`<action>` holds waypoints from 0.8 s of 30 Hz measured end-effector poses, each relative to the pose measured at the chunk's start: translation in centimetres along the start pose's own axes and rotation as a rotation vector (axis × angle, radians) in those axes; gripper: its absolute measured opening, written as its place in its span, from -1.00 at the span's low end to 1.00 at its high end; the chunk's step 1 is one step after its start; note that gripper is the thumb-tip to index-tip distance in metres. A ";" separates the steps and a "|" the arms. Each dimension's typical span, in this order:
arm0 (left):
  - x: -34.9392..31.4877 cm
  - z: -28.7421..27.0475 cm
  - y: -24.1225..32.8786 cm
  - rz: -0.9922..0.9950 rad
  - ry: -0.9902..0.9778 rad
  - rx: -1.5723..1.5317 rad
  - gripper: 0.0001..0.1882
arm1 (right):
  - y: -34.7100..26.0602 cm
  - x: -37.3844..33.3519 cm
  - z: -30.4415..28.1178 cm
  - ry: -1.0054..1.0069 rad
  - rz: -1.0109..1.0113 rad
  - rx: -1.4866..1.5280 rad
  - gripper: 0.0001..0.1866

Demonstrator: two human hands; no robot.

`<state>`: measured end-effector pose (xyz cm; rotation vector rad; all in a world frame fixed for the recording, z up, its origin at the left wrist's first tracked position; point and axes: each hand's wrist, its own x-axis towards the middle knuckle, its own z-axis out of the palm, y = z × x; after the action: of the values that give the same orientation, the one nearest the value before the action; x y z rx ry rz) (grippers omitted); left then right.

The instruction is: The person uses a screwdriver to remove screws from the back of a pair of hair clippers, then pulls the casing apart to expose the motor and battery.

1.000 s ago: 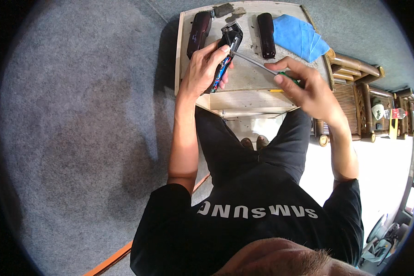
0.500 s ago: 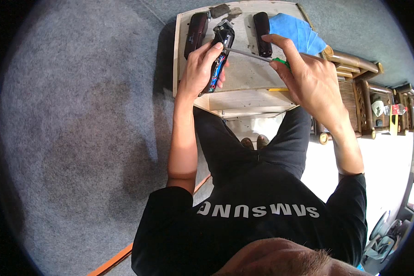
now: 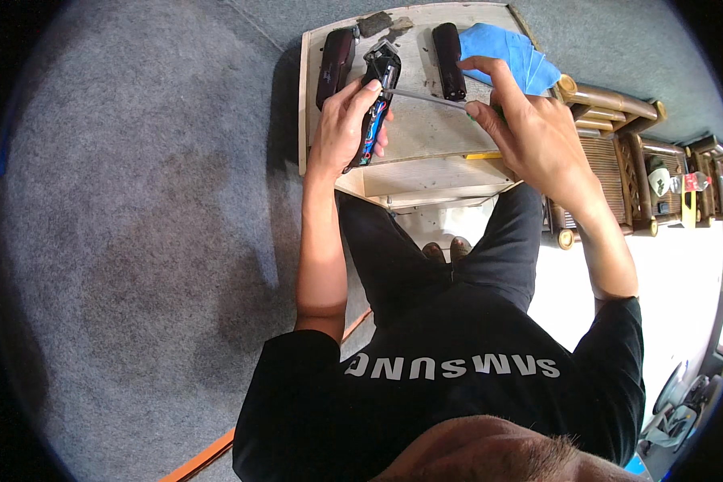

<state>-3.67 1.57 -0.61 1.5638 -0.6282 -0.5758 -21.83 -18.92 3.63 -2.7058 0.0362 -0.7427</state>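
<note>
My left hand [image 3: 342, 128] is wrapped round a hair clipper [image 3: 373, 120] whose body is opened, showing coloured parts inside; its metal blade end points away from me. In my right hand [image 3: 538, 145] is a screwdriver [image 3: 426, 98], its thin shaft running left and its tip at the clipper near my left thumb. The fingers mostly hide its green handle. Left of the clipper lies a dark maroon casing or second clipper [image 3: 336, 64]; I cannot tell which. A long dark casing piece [image 3: 448, 60] rests on the far side of my right hand's fingers.
The small wooden table [image 3: 418, 128] has a front compartment with a yellow strip [image 3: 482, 157]. Blue cloths [image 3: 510, 58] are spread at the far right, and dark scraps [image 3: 375, 24] lie at the far edge. Bamboo furniture [image 3: 610, 108] stands to the right, on grey carpet.
The view has shifted slightly. My right hand has turned a little round the screwdriver, hiding more of the green handle. The tip stays at the clipper, which my left hand still holds.
</note>
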 end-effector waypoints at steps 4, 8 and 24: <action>0.0 -0.1 0.0 0.000 0.013 0.005 -0.57 | -0.9 0.0 -0.1 0.110 -0.193 -0.103 -0.60; 0.0 0.0 -0.1 0.009 0.036 -0.022 -0.55 | -1.0 0.1 -0.1 0.072 -0.158 -0.022 -0.58; 0.3 -0.2 -0.5 0.006 0.030 -0.034 -0.54 | -0.9 -0.2 -0.4 0.069 -0.072 0.074 -0.66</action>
<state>-3.33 1.53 -1.14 1.5354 -0.5969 -0.5549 -22.31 -18.16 4.17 -2.6221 -0.0717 -0.8420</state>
